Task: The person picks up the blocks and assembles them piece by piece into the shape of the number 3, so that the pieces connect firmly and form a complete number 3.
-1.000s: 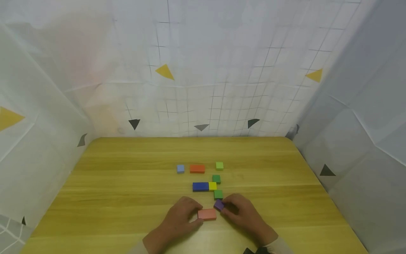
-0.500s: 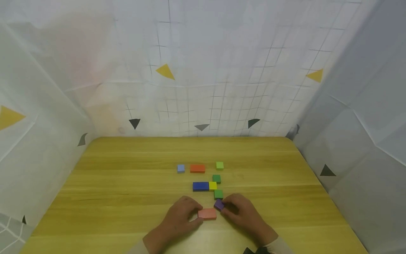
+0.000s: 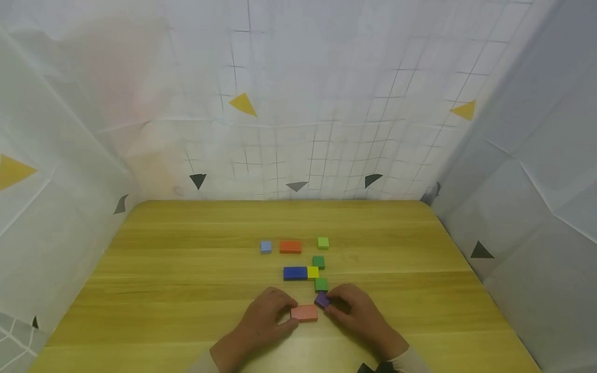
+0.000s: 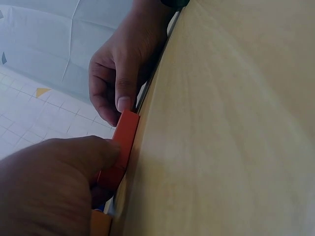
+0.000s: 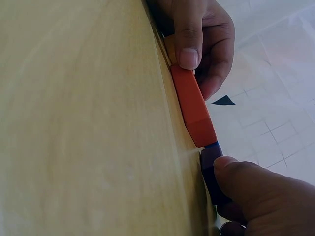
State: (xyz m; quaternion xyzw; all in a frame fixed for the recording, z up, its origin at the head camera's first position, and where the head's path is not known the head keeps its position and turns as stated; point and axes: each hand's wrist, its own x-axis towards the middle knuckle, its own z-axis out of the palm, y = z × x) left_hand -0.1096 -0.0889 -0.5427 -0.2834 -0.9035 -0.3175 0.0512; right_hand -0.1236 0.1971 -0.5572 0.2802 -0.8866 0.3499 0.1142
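My left hand (image 3: 266,320) grips the left end of a salmon-pink rectangular block (image 3: 304,313) between thumb and fingers, on the wooden table. To its right, my right hand (image 3: 358,313) pinches a small purple block (image 3: 322,300), which sits at an angle just behind the pink block's right end. A green block (image 3: 321,284) lies right behind the purple one. From the right wrist, the purple block (image 5: 211,169) appears close to the end of the long block (image 5: 192,101), under the thumb. The left wrist view shows the left hand (image 4: 54,172) on that long block (image 4: 125,135).
Farther back, a dark blue block (image 3: 295,273) touches a yellow block (image 3: 313,273), with another green block (image 3: 318,262) behind. Along the back lie a light blue block (image 3: 266,247), a red-orange block (image 3: 290,247) and a lime block (image 3: 323,243). White sheets (image 3: 298,103) enclose the table (image 3: 186,248).
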